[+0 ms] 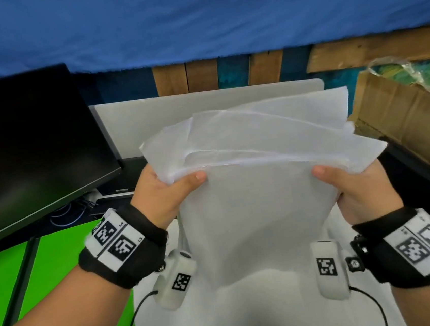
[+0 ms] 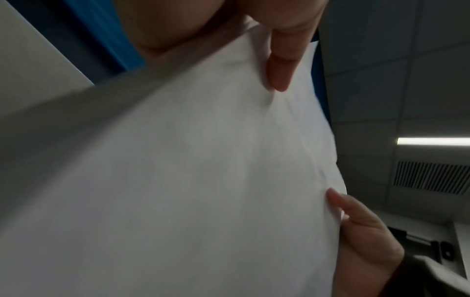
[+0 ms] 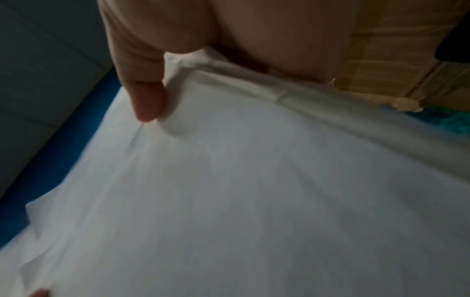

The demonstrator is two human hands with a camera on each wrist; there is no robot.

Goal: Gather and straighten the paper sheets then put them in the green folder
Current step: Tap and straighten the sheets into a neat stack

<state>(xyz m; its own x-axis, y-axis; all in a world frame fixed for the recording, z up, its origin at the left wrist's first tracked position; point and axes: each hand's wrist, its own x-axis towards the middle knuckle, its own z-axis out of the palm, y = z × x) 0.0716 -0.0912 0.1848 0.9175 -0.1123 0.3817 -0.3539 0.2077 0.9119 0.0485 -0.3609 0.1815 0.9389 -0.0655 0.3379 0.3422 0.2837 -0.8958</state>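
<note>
Paper sheets (image 1: 256,211) upright, fanned unevenly, pinched by left hand (image 1: 166,194), right hand (image 1: 357,190).

We see a dark monitor (image 1: 29,145) at left, a cardboard box (image 1: 403,119) at right, and blue cloth (image 1: 193,16) behind the white tabletop (image 1: 150,116).

Black-and-white square code markers on the black wristbands (image 1: 123,245), small print beside them unreadable. Brown cardboard box (image 1: 402,114): black logo, illegible.
</note>
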